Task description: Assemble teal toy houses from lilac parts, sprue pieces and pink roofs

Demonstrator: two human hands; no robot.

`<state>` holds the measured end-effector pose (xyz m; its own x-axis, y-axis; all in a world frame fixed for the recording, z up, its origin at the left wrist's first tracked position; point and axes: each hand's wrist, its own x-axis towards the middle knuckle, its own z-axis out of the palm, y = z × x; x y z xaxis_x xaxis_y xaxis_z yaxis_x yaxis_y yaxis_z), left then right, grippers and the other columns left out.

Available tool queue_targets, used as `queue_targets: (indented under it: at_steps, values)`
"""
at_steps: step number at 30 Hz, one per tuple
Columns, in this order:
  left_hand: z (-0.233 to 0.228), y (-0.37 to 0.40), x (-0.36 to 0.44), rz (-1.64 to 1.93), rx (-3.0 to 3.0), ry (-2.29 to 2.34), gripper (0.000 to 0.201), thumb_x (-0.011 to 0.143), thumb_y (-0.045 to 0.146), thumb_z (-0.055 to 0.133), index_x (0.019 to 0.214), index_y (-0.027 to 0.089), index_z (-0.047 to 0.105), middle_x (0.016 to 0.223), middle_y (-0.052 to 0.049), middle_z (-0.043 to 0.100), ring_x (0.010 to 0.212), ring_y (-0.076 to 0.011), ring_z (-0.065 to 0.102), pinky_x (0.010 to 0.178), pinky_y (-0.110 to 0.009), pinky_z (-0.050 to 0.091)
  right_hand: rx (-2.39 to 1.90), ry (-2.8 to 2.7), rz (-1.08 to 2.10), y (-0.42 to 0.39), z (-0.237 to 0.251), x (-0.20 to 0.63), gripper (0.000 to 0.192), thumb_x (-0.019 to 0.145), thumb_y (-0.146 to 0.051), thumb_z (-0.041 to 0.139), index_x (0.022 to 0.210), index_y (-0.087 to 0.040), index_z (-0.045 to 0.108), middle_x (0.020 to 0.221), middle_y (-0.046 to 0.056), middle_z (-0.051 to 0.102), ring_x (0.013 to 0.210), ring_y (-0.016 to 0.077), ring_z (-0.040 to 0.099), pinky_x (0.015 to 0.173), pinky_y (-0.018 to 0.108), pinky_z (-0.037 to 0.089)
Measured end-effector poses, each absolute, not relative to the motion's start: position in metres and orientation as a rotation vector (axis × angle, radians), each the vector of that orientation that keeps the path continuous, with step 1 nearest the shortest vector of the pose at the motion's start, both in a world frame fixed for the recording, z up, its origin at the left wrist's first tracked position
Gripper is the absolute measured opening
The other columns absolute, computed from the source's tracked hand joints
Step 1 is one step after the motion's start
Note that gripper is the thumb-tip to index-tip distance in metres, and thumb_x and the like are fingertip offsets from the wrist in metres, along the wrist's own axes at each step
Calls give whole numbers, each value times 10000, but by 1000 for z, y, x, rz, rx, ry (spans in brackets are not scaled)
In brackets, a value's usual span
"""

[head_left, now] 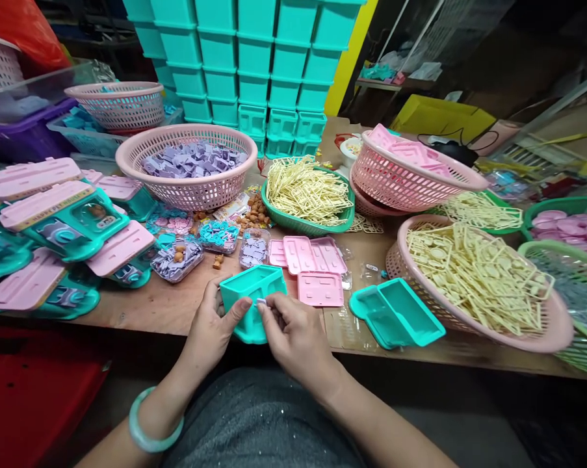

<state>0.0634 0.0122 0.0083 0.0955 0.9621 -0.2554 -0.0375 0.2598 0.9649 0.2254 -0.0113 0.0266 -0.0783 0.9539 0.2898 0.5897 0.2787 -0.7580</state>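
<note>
Two hands [254,328] around teal box [251,299]; purple pieces in pink basket [186,188].

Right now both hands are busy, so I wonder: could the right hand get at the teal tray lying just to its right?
Probably yes: the teal tray lies beside the right hand on bare table, nothing between them.

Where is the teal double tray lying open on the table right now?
In the head view the teal double tray lies right of centre near the table's front edge, just right of the right hand, with the basket of cream parts behind it.
</note>
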Motion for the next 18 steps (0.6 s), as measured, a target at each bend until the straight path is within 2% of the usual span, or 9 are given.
queue_targets:
  at_steps: [5, 10, 14, 18]
  values:
    - [4, 11, 62, 962, 1129, 1271, 669, 786, 610, 770, 1251, 208, 505, 953, -71, 738, 844, -255, 713, 643, -305, 553, -1407, -1842, 373, -16, 25, 222, 252, 982, -190, 493, 738, -211, 549, 628, 10, 583, 575, 156, 540, 574, 291, 349]
    - [2, 10, 63, 988, 1205, 1299, 608, 790, 570, 785, 1215, 224, 523, 946, -54, 734, 883, -244, 704, 702, -299, 540, -1429, -1814, 456, -17, 25, 223, 245, 981, -195, 499, 741, -210, 545, 617, 1, 570, 555, 148, 531, 549, 286, 333]
    - [5, 12, 63, 959, 1188, 1273, 615, 779, 596, 782, 1185, 227, 504, 938, -45, 721, 843, -234, 690, 689, -301, 540, -1400, -1846, 367, -18, 22, 223, 267, 990, -184, 462, 735, -206, 540, 657, 29, 591, 607, 172, 561, 582, 301, 355]
    - [8, 14, 63, 955, 1143, 1278, 651, 745, 619, 795, 1179, 226, 511, 929, -51, 724, 818, -247, 694, 650, -303, 536, -1423, -1775, 600, -15, 25, 225, 282, 998, -226, 489, 718, -220, 517, 583, -21, 518, 518, 137, 488, 518, 276, 331]
